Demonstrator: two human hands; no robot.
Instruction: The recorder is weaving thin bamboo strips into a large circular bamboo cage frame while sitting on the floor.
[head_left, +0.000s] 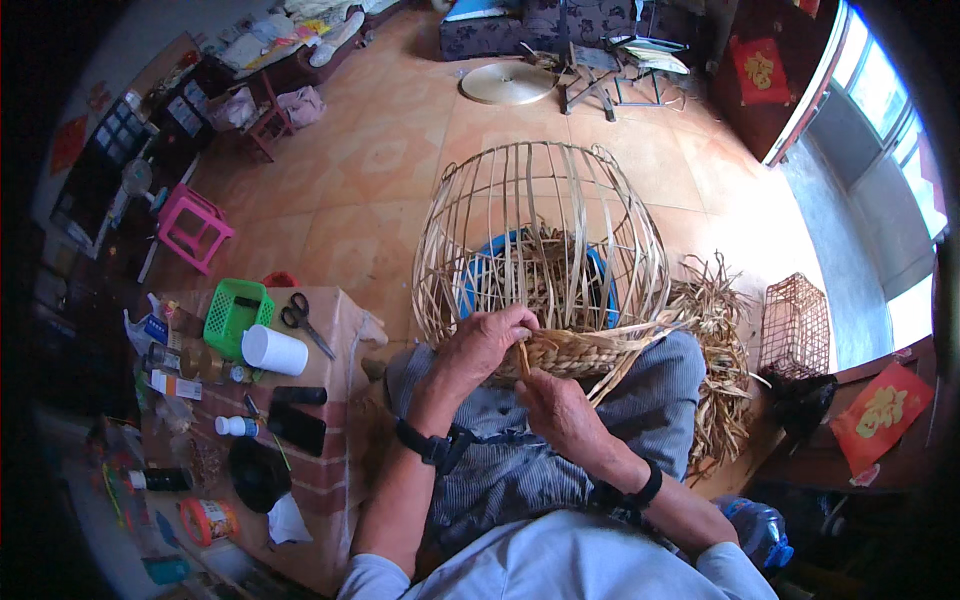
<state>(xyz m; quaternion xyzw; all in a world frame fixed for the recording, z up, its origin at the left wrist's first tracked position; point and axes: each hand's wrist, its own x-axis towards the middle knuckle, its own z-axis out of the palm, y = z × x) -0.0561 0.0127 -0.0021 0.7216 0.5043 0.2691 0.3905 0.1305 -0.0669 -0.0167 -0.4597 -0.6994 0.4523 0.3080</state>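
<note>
An open basket frame (528, 190) of thin pale strips rests on my lap and leans away from me. Along its near side runs a thick braided band (575, 358) of dried tan leaves. My left hand (485, 342) is closed at the left end of this band, thumb and fingers pinched on a dried leaf strand (523, 362). Just below and to its right, my right hand (565, 408) pinches the lower part of the same strand. Loose strand ends hang from the band's right part. The fingertips partly hide the strand.
Through the frame shows a blue tub (466, 290) holding dried leaves. A heap of dried leaves (715, 370) lies to the right, near a wire cage (795, 325). At left, a covered table (335, 420) bears scissors (297, 313), a green basket (236, 310) and a white cup (275, 350).
</note>
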